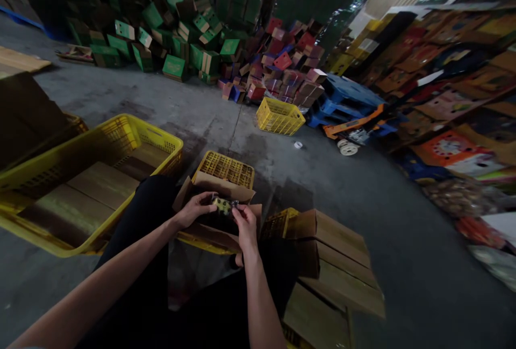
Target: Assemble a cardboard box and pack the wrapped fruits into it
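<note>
A small yellow-green packet point(223, 205) with dark marks and clear, shiny ends is stretched between both of my hands; its exact kind cannot be made out. My left hand point(196, 209) pinches its left end. At the opposite end, the fingers of my right hand point(245, 223) are closed on the clear wrapping. Just below lies an open cardboard box point(220, 179) with its flaps up, its inside dark and partly hidden by my hands. The box rests on an upturned yellow crate point(226, 168) between my knees.
To my left stands a big yellow crate point(157, 139) with flat cardboard boxes point(100, 179) inside. Closed cartons point(342, 247) are stacked at my right. Farther off are a yellow basket point(280, 116), blue pallets point(342, 91), an orange pallet jack point(355, 123) and heaps of green boxes point(174, 66).
</note>
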Available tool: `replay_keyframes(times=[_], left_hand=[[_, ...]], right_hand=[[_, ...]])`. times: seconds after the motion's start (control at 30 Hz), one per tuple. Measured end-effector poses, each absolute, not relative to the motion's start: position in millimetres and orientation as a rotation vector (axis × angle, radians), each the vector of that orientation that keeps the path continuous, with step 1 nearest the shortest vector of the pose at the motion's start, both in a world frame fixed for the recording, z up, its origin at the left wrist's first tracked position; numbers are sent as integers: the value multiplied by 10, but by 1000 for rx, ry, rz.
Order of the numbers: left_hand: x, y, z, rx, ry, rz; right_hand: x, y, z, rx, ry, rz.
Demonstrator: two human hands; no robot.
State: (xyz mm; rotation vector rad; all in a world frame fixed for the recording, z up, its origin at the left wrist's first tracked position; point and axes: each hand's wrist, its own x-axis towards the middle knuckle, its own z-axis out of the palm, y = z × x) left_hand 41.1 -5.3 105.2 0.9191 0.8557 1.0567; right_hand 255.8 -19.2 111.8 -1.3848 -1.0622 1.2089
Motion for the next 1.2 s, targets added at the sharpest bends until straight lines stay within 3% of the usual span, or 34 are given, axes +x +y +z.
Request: replay_keyframes(times=[0.23, 0.5, 0.8, 1.2], left_hand=[[415, -67, 1069, 736, 864, 1019], [421, -61, 1076, 726, 837, 1100], [424, -42, 995, 892, 840, 1105], [428, -71, 1043, 658, 866, 953]], right_hand=[[2547, -188, 1156, -1385, -1124, 1124], [2455, -216, 1191, -1233, -897, 1352], [2445, -229, 1201, -1217, -879, 1360], [2439, -201, 1253, -1235, -1255, 1113]])
